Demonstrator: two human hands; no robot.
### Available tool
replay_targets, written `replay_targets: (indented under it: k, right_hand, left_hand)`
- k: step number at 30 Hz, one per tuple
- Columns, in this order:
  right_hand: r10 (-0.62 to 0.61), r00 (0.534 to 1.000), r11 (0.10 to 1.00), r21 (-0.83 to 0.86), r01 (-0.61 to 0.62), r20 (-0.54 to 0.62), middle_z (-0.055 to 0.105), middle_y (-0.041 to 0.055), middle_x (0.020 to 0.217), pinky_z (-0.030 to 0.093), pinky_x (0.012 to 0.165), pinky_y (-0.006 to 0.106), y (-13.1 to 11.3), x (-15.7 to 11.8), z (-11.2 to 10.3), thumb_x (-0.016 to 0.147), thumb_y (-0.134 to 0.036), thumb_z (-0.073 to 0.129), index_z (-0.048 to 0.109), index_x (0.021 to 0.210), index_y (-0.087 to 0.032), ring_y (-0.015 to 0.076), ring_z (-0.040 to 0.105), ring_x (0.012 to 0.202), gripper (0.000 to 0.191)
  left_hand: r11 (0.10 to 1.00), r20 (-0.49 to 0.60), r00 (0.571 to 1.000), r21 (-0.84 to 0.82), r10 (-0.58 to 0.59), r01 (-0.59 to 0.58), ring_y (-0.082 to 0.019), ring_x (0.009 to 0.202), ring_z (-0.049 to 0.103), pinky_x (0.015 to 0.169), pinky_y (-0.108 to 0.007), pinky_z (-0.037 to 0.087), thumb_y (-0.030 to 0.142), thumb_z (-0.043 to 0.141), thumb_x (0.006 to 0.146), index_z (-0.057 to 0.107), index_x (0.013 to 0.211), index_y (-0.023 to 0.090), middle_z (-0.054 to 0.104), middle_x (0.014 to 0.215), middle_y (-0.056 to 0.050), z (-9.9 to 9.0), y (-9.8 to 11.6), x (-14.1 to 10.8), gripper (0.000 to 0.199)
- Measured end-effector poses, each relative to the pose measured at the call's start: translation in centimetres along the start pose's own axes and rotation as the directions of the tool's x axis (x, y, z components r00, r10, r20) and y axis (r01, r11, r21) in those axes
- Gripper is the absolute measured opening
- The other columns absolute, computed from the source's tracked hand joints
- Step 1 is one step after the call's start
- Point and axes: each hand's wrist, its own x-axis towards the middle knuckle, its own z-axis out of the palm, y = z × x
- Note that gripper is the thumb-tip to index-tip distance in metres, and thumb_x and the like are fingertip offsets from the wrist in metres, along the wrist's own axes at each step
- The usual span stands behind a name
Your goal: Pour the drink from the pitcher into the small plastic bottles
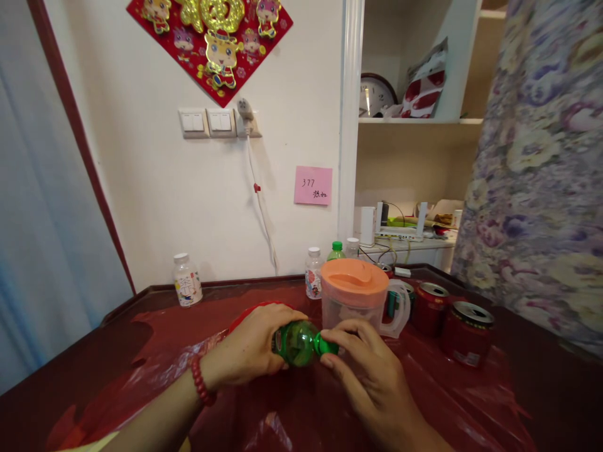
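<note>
My left hand point(257, 342), with a red bead bracelet point(202, 380) on its wrist, is wrapped round a green plastic bottle point(300, 343). The bottle lies tilted on its side in the air, its neck pointing right. At the neck, the thumb and fingers of my right hand point(370, 370) pinch the green bottle cap point(326, 343). Whether the cap is still threaded on the neck is hard to see. Just behind the hands stands a clear pitcher point(353, 314) with an orange lid point(355, 279). Part of a red round thing point(245, 312) shows behind my left hand.
A white-capped bottle point(187, 280) stands at the back left, another point(313, 276) beside the pitcher. A green-capped bottle point(336, 252) is behind it. Red cans point(468, 336) stand on the right. Red plastic sheeting point(155, 351) covers the table. A cord point(259, 207) hangs down the wall.
</note>
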Motion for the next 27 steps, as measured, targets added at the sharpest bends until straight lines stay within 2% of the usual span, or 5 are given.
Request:
replay_targets:
  k: [5,12,17,21,27]
  right_hand:
    - [-0.014,1.0,0.998,-0.057,0.014,-0.009,0.056,0.0051,0.099,0.054,0.073,0.023,0.11,-0.12,-0.04,0.095,-0.017,0.058,0.059,0.12,-0.024,0.0152,0.061,0.087,0.026]
    - [-0.04,0.998,0.995,-0.092,0.044,0.049,0.057,0.008,0.105,0.053,0.081,0.029,0.02,-0.26,-0.32,0.093,-0.011,0.053,0.054,0.126,-0.021,0.0183,0.06,0.096,0.035]
    - [-0.075,0.997,0.976,-0.202,0.076,0.014,0.06,0.0021,0.08,0.047,0.06,0.025,0.22,-0.25,-0.41,0.095,-0.029,0.062,0.057,0.103,-0.018,0.016,0.058,0.07,0.014]
    - [-0.051,0.998,0.965,-0.258,0.043,-0.024,0.054,-0.0008,0.067,0.037,0.049,0.025,-0.18,-0.01,-0.46,0.095,-0.045,0.061,0.055,0.082,-0.02,0.0145,0.051,0.058,0.029]
    - [-0.05,0.998,0.978,-0.205,0.045,-0.023,0.059,0.0024,0.076,0.042,0.057,0.026,-0.77,0.39,-0.34,0.097,-0.046,0.057,0.064,0.103,-0.018,0.0154,0.055,0.065,0.029]
  left_hand:
    - [1.0,0.005,1.0,0.005,0.006,-0.006,-0.026,0.102,0.062,0.096,-0.04,0.045,0.01,0.063,0.06,0.066,0.109,0.024,0.071,0.102,-0.004,-0.08,0.28,-0.07,0.051]
    - [1.0,-0.014,1.0,0.023,0.007,-0.006,-0.025,0.104,0.062,0.098,-0.04,0.045,0.008,0.064,0.058,0.065,0.116,0.025,0.07,0.112,-0.004,-0.03,-0.14,-0.27,0.06]
    - [0.999,0.0,0.999,0.023,0.04,-0.04,-0.025,0.11,0.061,0.103,-0.04,0.043,0.015,0.069,0.066,0.063,0.124,0.027,0.07,0.119,-0.006,0.22,0.06,-0.2,0.059]
    - [0.997,0.006,0.998,0.034,0.069,-0.069,-0.026,0.115,0.06,0.105,-0.04,0.042,0.015,0.069,0.069,0.062,0.126,0.029,0.067,0.125,-0.005,0.42,0.01,-0.27,0.059]
    - [0.998,-0.016,0.998,0.031,0.064,-0.064,-0.027,0.118,0.06,0.104,-0.039,0.044,0.021,0.069,0.072,0.062,0.126,0.029,0.066,0.128,-0.005,0.53,-0.38,-0.26,0.055]
